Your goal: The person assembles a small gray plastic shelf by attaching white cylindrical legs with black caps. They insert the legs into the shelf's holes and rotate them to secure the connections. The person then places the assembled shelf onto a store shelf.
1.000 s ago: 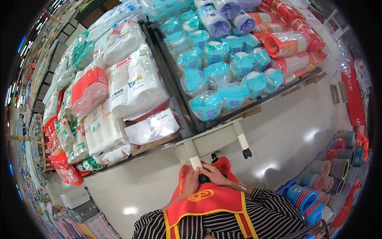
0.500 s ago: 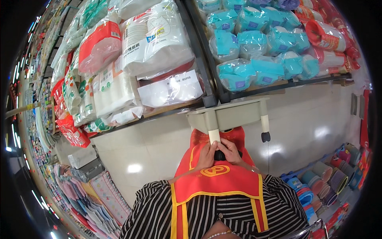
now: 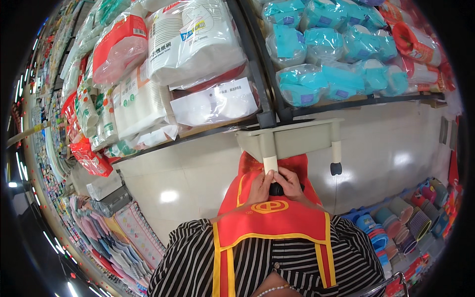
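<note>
The shelves (image 3: 269, 116) fill the top of my view, dark frames running across. On the left bays sit big clear bags of white paper cups (image 3: 195, 37) and plates, with a red-topped bag (image 3: 121, 44) beside them. On the right bays lie teal packs (image 3: 321, 79), bundled in clear wrap, and red ones (image 3: 418, 44) at the far end.

The floor (image 3: 198, 173) is pale glossy tile with bright lamp glare on it. Down the left runs another aisle with folded cloths (image 3: 118, 232) in soft colours. At the lower right stand stacks of coloured bowls (image 3: 401, 222).

Just before me is a beige cart (image 3: 297, 138), its frame close under the shelf edge, one black wheel (image 3: 336, 169) showing on the right leg. My red vest (image 3: 272, 222) over a striped shirt takes up the bottom.

My left hand (image 3: 261, 187) and right hand (image 3: 291, 184) meet at the cart's near leg, below its white-wrapped part. My fingers (image 3: 284, 173) are curled together round a small black thing (image 3: 276, 189), both hands touching it, one on each side. Most of it is hidden by my hands, so I cannot tell what it is.
</note>
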`<state>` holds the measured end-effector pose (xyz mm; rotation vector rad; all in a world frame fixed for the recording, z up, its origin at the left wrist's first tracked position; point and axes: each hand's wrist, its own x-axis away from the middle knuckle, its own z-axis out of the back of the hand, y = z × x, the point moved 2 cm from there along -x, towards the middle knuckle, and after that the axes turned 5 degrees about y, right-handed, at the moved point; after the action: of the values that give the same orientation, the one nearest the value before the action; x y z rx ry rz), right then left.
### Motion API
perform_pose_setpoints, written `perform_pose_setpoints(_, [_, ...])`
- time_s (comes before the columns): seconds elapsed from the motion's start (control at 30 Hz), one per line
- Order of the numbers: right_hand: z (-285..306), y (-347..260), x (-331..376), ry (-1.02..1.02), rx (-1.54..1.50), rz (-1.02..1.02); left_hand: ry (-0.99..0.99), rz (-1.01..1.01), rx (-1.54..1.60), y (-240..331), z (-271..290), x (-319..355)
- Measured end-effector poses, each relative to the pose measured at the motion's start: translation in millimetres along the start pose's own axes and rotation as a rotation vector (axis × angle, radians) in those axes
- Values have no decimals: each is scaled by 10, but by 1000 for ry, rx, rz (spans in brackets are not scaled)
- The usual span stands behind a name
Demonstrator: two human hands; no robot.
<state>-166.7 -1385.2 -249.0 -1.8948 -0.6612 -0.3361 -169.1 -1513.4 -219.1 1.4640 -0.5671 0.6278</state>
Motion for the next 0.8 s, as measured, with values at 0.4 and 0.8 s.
perform_pose_setpoints(0.4, [-85, -33, -6, 84, -54, -9, -59, -28, 36, -244, 91, -60])
perform_pose_setpoints(0.8, [5, -192, 21, -42, -9, 92, -89, -26, -96, -48, 70, -104])
